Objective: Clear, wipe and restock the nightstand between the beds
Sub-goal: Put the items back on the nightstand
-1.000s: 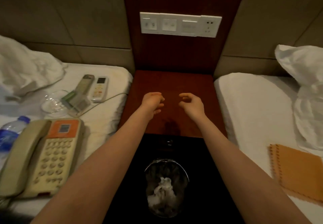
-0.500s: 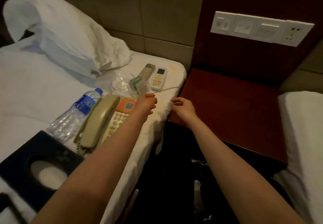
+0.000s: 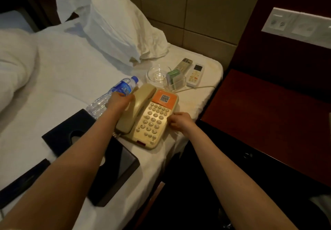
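**Two hands on the phone, looks like restock time**

Head view: the phone (image 3: 152,120) sits on the left bed (image 3: 71,79) near its edge, and the nightstand (image 3: 268,107) is just off to the right. The left hand (image 3: 119,102) is curled over the handset side. The right hand (image 3: 179,122) has its fingers curled on the base's right edge, so both are gripping it. A bottle (image 3: 123,88) lies right behind the left hand, touching or not, can't tell. Further up the bed are a glass dish (image 3: 157,74) and two remotes (image 3: 195,74). My guess is that putting things back starts with the phone. The next move needs a level lift across so the handset doesn't slide off, while minding the cord (image 3: 195,87).
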`<control>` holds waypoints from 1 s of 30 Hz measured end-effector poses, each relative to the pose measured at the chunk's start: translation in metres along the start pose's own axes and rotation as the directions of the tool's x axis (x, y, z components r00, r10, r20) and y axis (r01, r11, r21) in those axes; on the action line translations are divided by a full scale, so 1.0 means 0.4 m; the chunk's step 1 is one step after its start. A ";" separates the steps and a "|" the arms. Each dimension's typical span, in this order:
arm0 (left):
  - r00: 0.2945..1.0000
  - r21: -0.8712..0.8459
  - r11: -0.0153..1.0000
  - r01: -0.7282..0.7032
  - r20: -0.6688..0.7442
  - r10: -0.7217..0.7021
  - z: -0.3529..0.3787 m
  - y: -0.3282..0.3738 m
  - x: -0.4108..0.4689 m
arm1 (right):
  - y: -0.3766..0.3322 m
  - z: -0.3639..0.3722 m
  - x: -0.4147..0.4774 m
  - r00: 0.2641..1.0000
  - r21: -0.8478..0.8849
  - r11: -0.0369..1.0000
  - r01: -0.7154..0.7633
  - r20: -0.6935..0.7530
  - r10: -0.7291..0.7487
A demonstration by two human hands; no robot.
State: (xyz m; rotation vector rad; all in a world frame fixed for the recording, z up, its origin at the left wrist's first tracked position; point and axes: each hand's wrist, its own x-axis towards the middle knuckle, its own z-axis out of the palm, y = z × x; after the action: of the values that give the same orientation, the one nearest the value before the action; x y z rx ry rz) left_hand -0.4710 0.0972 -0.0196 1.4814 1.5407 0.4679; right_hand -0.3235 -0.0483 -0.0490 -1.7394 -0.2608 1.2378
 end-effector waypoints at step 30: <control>0.804 0.224 0.975 0.007 0.579 -0.139 0.187 0.062 -0.183 | 0.109 -0.248 -0.142 0.995 0.311 0.948 -0.070 -0.041 0.087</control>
State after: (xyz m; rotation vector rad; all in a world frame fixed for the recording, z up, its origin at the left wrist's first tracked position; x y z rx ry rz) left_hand -0.4072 0.0108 -0.0128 1.5275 1.1523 -0.2155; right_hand -0.2827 -0.1637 -0.0445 -1.5199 0.0362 1.2142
